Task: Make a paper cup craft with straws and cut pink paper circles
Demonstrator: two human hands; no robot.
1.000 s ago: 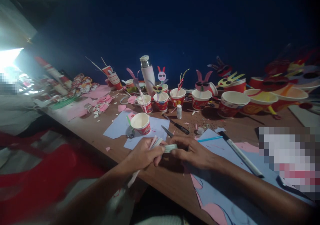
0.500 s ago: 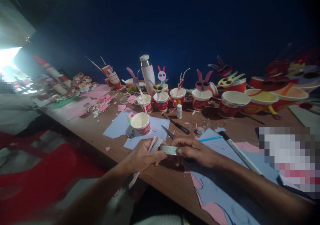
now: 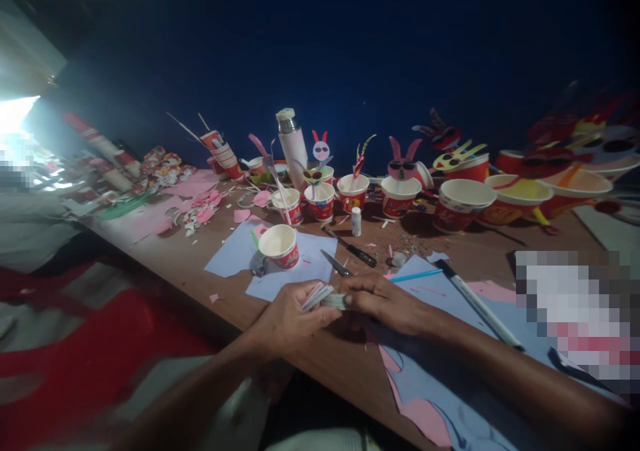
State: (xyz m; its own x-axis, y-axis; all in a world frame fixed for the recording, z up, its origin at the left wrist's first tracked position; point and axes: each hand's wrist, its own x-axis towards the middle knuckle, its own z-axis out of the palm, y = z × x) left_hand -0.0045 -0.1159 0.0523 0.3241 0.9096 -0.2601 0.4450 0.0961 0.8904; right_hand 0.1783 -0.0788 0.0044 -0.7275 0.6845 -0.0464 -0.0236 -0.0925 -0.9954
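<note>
A small bundle of pale paper strips (image 3: 315, 296), white with some pink, lies between the thumb and fingers of my left hand (image 3: 287, 317). From the other side my right hand (image 3: 387, 302) pinches the end of a pale greenish band (image 3: 335, 301), which lies against the bundle and bridges both hands. Whether this is tape or a folded strip I cannot tell. Just beyond my fingers, scissors (image 3: 335, 262) rest with their blades pointing away, the handles hidden behind my right hand. A paper cup (image 3: 281, 247) with a red printed side stands on a light blue sheet (image 3: 230, 257) ahead.
Red cups (image 3: 400, 201) with paper animal faces line the back, near a white flask (image 3: 293, 154). A craft knife (image 3: 361, 254), a small white bottle (image 3: 356, 222) and a pen (image 3: 480, 304) lie around. Pink scraps (image 3: 200, 211) are at left; a red chair (image 3: 120, 344) stands beside the table.
My hands have drawn closer together, and less of the band shows between them. The strips' lower ends, visible below my left hand before, are now out of sight.
</note>
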